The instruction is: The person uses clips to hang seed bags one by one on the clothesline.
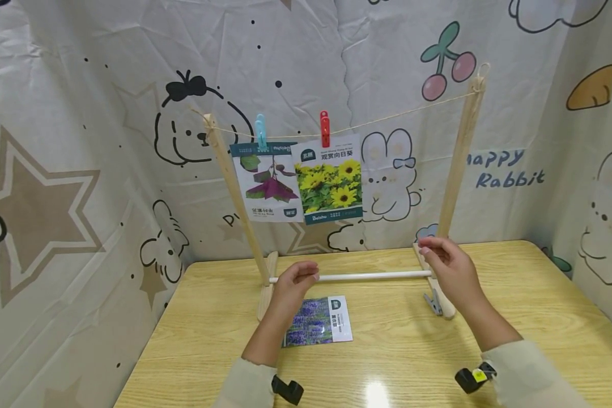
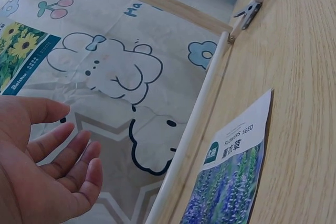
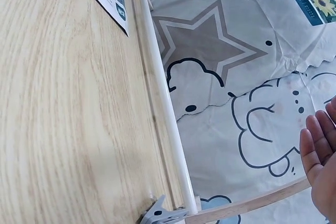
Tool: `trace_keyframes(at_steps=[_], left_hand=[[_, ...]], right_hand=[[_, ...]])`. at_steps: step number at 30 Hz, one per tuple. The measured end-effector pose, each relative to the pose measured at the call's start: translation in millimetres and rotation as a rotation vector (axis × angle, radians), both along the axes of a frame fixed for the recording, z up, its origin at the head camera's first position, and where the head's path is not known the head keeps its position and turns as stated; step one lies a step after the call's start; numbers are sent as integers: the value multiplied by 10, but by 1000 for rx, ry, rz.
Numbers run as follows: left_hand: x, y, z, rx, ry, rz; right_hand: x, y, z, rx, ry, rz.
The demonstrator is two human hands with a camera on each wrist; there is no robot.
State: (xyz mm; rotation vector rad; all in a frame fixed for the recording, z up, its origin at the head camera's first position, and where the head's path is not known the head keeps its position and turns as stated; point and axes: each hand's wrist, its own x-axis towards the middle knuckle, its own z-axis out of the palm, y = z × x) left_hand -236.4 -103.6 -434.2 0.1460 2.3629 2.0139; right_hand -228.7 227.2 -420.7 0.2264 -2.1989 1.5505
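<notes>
My left hand (image 1: 292, 288), fingers loosely bent and holding nothing, hovers in front of the white crossbar (image 1: 374, 276). Below it a seed packet with purple flowers (image 1: 318, 321) lies on the table, partly hidden by the forearm in the head view. The right hand (image 1: 454, 272) is raised beside the right post (image 1: 459, 164), also holding nothing. A grey clothespin (image 1: 432, 302) sits at the right foot of the wooden stand. On the string (image 1: 392, 117), a blue clothespin (image 1: 261, 132) holds an upside-down packet with purple leaves (image 1: 270, 190); a red clothespin (image 1: 324, 129) holds a yellow-flower packet (image 1: 331, 190).
The stand's left post (image 1: 237, 198) leans outward, and its string sags between the two post tops. A patterned cloth (image 1: 296, 51) hangs behind the wood-grain table (image 1: 387, 328) and along its sides.
</notes>
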Motion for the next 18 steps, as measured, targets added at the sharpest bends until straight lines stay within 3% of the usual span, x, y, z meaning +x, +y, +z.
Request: trace_keyframes(at_steps=[11,18], left_hand=[[5,12,-38,18,-12,6],[-4,41,-63,9,-19,15]], right_hand=[[19,32,-134,-43,-36,1],[40,35,-208,-99,-46,43]])
